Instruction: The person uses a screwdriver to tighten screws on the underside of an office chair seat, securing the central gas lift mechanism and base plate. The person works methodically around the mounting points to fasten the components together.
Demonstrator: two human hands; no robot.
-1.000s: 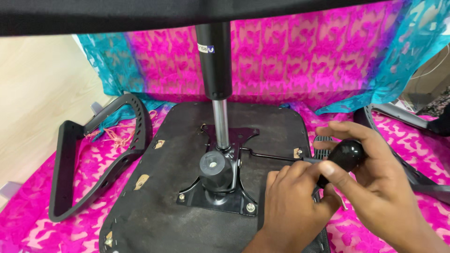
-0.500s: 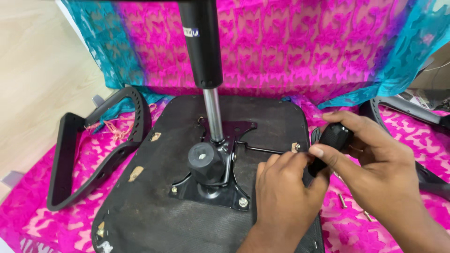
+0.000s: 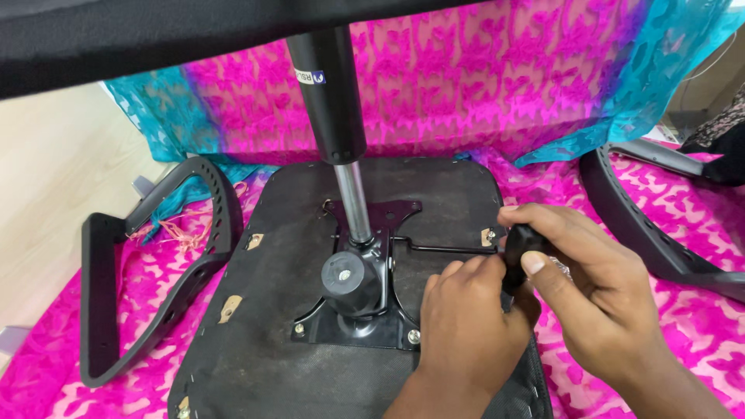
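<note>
— Black knob (image 3: 518, 242) at the end of the thin lever (image 3: 444, 249), who holds it?

— Both: the right hand (image 3: 590, 295) wraps it, the left hand (image 3: 466, 326) pinches its lower side, beside the seat underside (image 3: 256, 310).

— How does it handle?

— Hard and smooth (probably slippery); the lever looks stiff, so grip the knob itself.

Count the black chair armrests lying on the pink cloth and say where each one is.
2. One armrest lies left of the upturned seat; the other armrest lies at the right, beyond the right hand, partly cut off by the frame. Others may be hidden.
</note>
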